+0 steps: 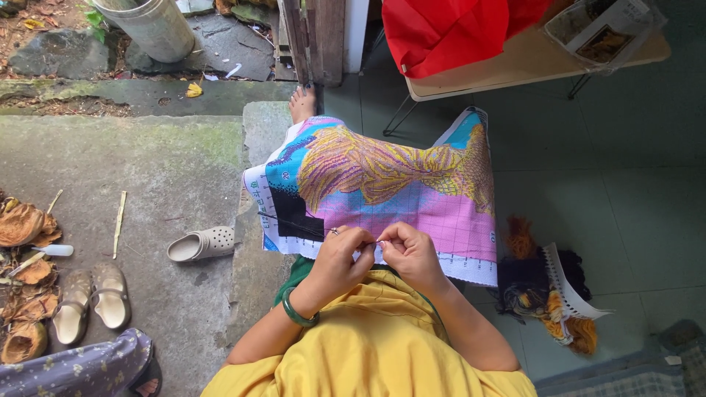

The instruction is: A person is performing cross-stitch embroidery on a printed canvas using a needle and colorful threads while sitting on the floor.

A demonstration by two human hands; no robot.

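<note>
Cross-stitch canvas (382, 191) lies draped over the person's lap, printed w/ a pink grid, a black block at left & a big yellow fish-tail shape across the middle. Both hands meet at its near edge: left hand (340, 254) w/ fingers curled, tips pressed together on the cloth edge; right hand (412, 254) also curled, thumb & forefinger pinching something tiny at the same spot, too small to tell if needle or thread. A dark thread (290, 220) runs from the left hand out over the black block. Green bangle (296, 312) on left wrist. Bundle of yarn skeins (548, 298), orange & dark, sits on the tiled floor just right of the lap. Pale clog (200, 244) on concrete to the left, pair of sandals (92, 301) further left, red cloth (448, 33) on the surface (515, 70) up top
</note>
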